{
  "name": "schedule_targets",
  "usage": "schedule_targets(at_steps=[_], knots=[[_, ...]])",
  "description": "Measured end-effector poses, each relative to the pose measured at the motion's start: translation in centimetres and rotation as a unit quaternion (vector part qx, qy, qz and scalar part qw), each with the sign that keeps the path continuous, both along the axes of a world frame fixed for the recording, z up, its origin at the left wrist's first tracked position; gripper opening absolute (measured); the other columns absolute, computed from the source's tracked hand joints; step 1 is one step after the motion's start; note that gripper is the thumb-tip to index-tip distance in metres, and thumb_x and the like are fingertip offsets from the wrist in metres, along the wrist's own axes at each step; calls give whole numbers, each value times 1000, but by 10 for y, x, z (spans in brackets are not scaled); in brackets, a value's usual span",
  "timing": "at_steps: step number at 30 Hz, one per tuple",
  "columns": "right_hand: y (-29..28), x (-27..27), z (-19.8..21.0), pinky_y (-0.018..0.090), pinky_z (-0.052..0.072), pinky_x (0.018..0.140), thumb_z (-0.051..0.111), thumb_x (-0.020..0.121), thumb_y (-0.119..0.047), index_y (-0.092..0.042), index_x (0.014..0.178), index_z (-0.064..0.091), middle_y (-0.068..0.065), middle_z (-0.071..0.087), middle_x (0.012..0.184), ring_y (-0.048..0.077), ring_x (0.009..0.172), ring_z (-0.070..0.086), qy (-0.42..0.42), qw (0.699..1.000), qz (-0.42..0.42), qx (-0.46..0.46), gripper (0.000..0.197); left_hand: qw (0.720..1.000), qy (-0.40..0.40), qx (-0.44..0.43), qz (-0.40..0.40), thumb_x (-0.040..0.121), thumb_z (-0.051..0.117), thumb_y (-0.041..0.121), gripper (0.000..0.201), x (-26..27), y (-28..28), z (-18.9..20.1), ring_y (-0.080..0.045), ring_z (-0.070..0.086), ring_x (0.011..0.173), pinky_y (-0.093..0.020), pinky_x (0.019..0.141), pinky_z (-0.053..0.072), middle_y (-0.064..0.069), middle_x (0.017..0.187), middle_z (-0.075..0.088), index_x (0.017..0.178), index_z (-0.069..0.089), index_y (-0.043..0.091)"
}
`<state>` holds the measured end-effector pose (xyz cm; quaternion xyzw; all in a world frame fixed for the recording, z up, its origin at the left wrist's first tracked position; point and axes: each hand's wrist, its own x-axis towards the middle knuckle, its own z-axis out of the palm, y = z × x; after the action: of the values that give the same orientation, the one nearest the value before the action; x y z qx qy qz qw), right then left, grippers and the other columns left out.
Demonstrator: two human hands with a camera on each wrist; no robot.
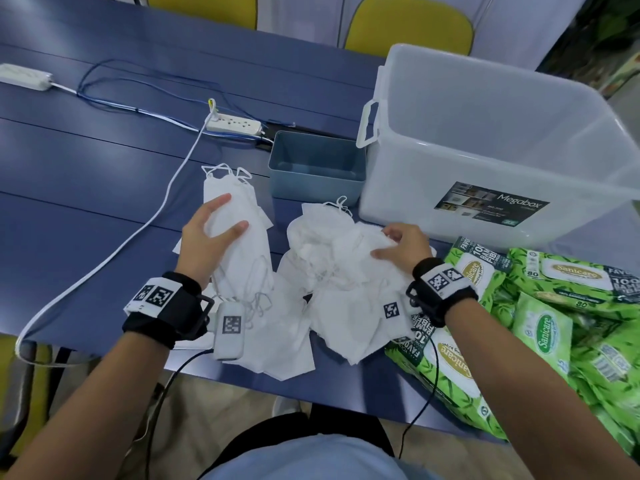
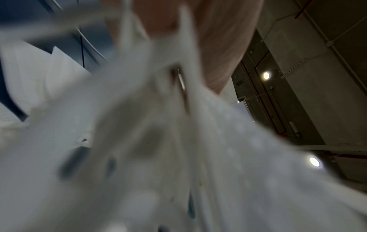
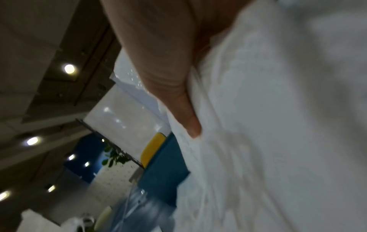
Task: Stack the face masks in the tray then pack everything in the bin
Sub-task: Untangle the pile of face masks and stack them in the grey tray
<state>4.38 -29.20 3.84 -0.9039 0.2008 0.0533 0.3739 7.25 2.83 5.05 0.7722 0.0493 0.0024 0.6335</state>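
Loose white face masks (image 1: 332,271) spread across the near edge of a blue table (image 1: 86,168), the right hand (image 1: 401,245) pinching one off the heap. The left hand (image 1: 207,237) grips an aligned bundle (image 1: 239,216), long axis pointing away toward the empty blue tray (image 1: 317,168) beside the clear bin (image 1: 502,150). Squaring edges and tucking ear loops before adding each mask would likely keep the stack neat.

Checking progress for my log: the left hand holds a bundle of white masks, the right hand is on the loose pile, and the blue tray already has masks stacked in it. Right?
Not quite. The head view shows the blue tray holds no masks yet. The rest stands: the left hand holds a bundle of white masks, and the right hand is on the loose pile.
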Motion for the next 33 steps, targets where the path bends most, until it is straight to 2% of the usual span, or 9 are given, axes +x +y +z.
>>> schedule_targets(at_steps=[5, 10, 14, 18, 21, 24, 27, 30, 33], knots=[[-20, 3, 44, 36, 52, 80, 78, 73, -3, -22, 74, 60, -3, 63, 84, 20, 83, 60, -149, 978, -83, 124, 26, 1000, -2, -7, 7, 83, 72, 20, 47, 1, 8, 2, -11, 52, 113, -17, 88, 43, 7, 124, 54, 126, 57, 29], [-15, 6, 63, 39, 58, 74, 72, 79, -1, -16, 82, 57, 6, 69, 93, 23, 80, 67, -212, 915, -133, 317, 22, 1000, -2, -16, 4, 82, 72, 21, 46, 2, 9, 8, -12, 53, 115, -26, 96, 45, 7, 126, 55, 125, 58, 31], [29, 21, 45, 32, 57, 69, 66, 85, 0, -15, 84, 55, 2, 67, 87, 12, 70, 65, -213, 897, -128, 366, 19, 999, -34, -11, -9, 83, 71, 20, 45, 2, 4, 20, -3, 51, 112, -11, 90, 42, 16, 122, 54, 124, 57, 32], [86, 40, 13, 37, 51, 79, 65, 87, -6, -15, 86, 53, 6, 62, 91, 19, 81, 57, -175, 924, -107, 321, 15, 998, -59, -14, -13, 82, 72, 20, 44, 2, 2, 30, 11, 51, 109, -9, 92, 41, 24, 118, 55, 121, 58, 34], [128, 49, -14, 40, 48, 88, 62, 90, -13, -8, 99, 55, 12, 63, 99, 22, 89, 58, -134, 935, -105, 311, 12, 997, -74, -6, -7, 82, 72, 19, 45, 3, 1, 33, 13, 49, 110, -7, 94, 39, 19, 122, 54, 124, 58, 30], [156, 51, -30, 41, 48, 94, 57, 94, -30, -3, 98, 60, 18, 65, 101, 25, 91, 59, -54, 944, -68, 319, 28, 998, -68, -2, -7, 82, 71, 19, 46, 3, 0, 32, 15, 51, 103, -5, 88, 42, 18, 120, 54, 125, 57, 30], [166, 47, -31, 29, 40, 94, 45, 97, -47, 1, 105, 64, 15, 64, 112, 25, 105, 57, 35, 954, 74, 290, 52, 999, -50, -3, -1, 83, 71, 17, 45, 2, 1, 30, 8, 54, 101, -16, 90, 45, 23, 113, 55, 124, 57, 31], [160, 36, -38, 26, 39, 94, 53, 96, -39, -7, 115, 67, 9, 63, 124, 23, 113, 57, 44, 951, 176, 249, 40, 999, -38, -3, 2, 83, 70, 16, 46, 2, 3, 28, 4, 54, 103, -20, 93, 45, 21, 114, 56, 125, 57, 31], [136, 21, -49, 31, 48, 86, 66, 85, -8, -6, 108, 69, 11, 62, 119, 22, 93, 59, -54, 969, 126, 203, 23, 999, -32, 9, -1, 84, 70, 17, 46, 2, 4, 26, -2, 51, 113, -20, 97, 42, 15, 122, 54, 126, 57, 30]])
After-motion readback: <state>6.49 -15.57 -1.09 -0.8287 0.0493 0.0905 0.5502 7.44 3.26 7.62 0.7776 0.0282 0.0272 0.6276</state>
